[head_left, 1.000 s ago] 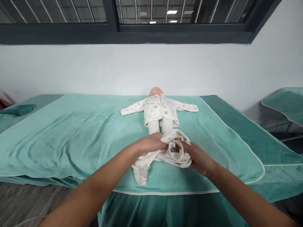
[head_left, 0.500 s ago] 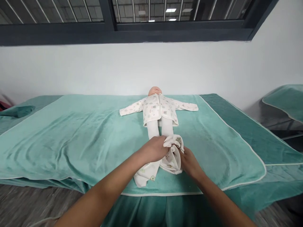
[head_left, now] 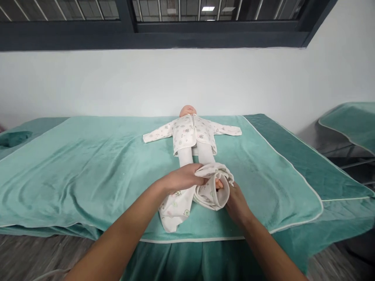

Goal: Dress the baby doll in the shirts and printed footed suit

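soft baby trousers bunched in both hands at the doll's feet

the small white printed cotton baby trousers (head_left: pixel 175 207) lie on the teal terry towel (head_left: pixel 88 171), just below the legs of the baby doll in a matching white jacket (head_left: pixel 191 134). the left hand (head_left: pixel 183 178) pinches the gathered cloth from above. the right hand (head_left: pixel 236 201) grips the rolled opening, fingers tucked inside. the cloth looks light, limp and stretchy, not fragile, and the rolled hem seems the surest hold. behind stand a white wall (head_left: pixel 117 86) and a dark window frame (head_left: pixel 175 35).
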The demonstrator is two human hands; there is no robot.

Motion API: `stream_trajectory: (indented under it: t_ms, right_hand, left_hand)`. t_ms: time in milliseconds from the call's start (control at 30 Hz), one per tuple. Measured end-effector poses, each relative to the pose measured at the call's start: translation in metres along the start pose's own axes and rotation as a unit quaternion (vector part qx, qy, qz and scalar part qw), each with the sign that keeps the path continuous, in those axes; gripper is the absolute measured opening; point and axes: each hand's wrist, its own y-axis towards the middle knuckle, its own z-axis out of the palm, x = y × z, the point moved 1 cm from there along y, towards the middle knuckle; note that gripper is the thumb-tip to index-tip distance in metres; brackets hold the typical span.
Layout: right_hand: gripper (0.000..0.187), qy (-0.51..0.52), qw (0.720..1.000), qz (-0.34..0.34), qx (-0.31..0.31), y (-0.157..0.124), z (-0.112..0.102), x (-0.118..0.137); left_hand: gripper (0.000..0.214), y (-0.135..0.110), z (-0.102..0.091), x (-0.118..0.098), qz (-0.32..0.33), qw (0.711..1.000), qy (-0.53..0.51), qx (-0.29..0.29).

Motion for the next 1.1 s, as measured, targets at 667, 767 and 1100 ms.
stream_trajectory:
  t_ms: [667,767,1100]
  right_hand:
    - [0.031,-0.324,0.913,-0.186,-0.163,0.092,-0.015,0.011]
    - [0.028,-0.283,0.934,-0.186,-0.117,0.098,-0.018,0.01]
    - [0.04,-0.25,0.946,-0.182,0.1,0.07,-0.008,0.065]
  left_hand:
    - [0.008,0.041,-0.031,0.002,0.109,0.892,0.266,-0.349]
    - [0.012,0.036,-0.034,0.005,0.106,0.927,0.146,-0.33]
    - [0.039,0.005,-0.045,0.013,0.069,0.966,-0.21,-0.136]
